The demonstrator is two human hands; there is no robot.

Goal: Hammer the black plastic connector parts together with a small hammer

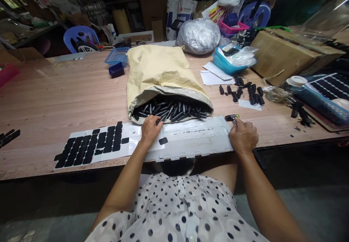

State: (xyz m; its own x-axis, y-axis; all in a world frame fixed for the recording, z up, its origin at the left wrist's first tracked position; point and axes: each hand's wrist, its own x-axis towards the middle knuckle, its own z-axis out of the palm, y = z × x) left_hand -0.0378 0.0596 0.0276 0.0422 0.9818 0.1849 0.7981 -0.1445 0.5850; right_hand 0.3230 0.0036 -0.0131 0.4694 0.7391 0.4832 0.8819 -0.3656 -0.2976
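The left hand (150,130) is at the mouth of a tan sack (163,65), its fingers pinched on a black tube (161,119); more black tubes (177,110) crowd the sack's opening; over at the right end of the pale board (193,145), the right hand (244,136) has its fingers curled near a dark piece with a yellowish tip (228,118), though I can't tell whether they grip it; a sheet of black patches (124,149) lies leftward on the bench (81,93).
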